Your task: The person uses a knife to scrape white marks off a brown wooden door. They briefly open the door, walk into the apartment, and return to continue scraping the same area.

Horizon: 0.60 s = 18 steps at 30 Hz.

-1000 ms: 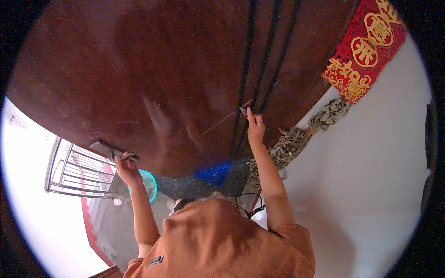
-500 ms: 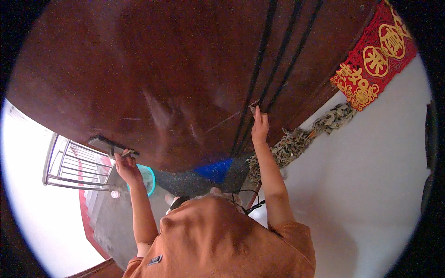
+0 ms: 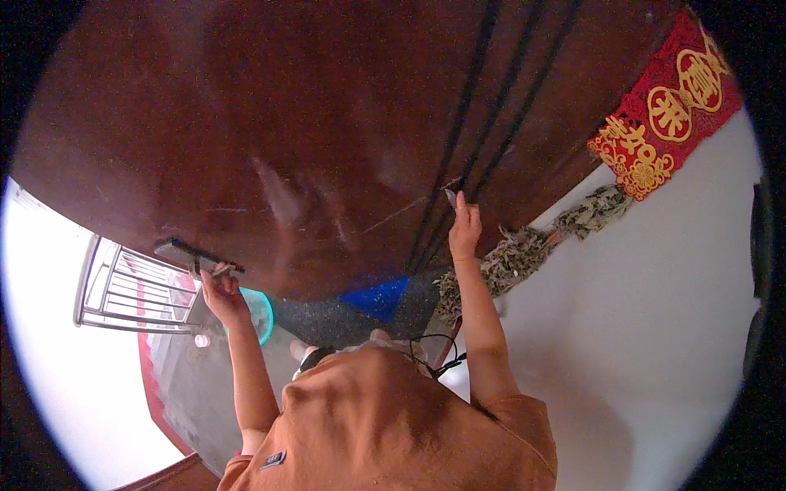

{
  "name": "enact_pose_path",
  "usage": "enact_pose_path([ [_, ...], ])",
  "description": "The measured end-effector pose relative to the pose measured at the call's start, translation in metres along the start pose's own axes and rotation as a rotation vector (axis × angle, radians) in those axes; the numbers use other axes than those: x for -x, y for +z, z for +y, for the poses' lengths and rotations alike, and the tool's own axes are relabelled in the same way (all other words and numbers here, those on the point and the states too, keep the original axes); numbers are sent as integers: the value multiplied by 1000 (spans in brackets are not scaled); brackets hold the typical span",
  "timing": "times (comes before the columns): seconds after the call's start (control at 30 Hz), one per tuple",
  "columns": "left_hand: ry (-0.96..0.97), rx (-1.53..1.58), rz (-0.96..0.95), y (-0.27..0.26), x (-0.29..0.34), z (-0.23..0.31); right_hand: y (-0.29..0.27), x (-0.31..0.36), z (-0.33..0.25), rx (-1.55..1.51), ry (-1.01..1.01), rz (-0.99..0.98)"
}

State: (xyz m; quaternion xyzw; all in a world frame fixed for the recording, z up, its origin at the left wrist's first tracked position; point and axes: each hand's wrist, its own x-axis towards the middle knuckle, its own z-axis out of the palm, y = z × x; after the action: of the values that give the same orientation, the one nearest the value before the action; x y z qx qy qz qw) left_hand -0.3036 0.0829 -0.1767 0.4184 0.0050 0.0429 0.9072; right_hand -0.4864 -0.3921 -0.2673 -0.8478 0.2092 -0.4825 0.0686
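A large dark red-brown door (image 3: 327,106) with three black stripes fills the upper part of the view, with pale scuffs and scratches on its surface. My left hand (image 3: 223,295) is closed around a dark metal door handle (image 3: 196,255) at the door's left edge. My right hand (image 3: 465,229) is raised to the striped part of the door, its fingers pinched on a small, thin grey piece (image 3: 450,196). This piece lies near a light scratch line; its exact kind is too small to make out.
A bundle of dried leaves (image 3: 524,258) hangs along the right door frame, below a red and gold paper decoration (image 3: 655,114). At the left stand a metal railing (image 3: 139,286) and a turquoise basin (image 3: 260,315). A blue patch (image 3: 378,299) shows on the speckled dark floor.
My right hand has shifted slightly down and to the right, and the grey piece shows more clearly at its fingertips. My left hand stays on the handle.
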Motion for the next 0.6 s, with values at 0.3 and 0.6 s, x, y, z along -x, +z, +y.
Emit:
enact_pose_path([
  [0.3, 13, 2, -25, -4, -4, -5, 14, -12, -8, -125, 61, 76],
  [0.6, -13, -13, -100, -11, -13, -5, -4, 5, -6, 8, -31, -105],
])
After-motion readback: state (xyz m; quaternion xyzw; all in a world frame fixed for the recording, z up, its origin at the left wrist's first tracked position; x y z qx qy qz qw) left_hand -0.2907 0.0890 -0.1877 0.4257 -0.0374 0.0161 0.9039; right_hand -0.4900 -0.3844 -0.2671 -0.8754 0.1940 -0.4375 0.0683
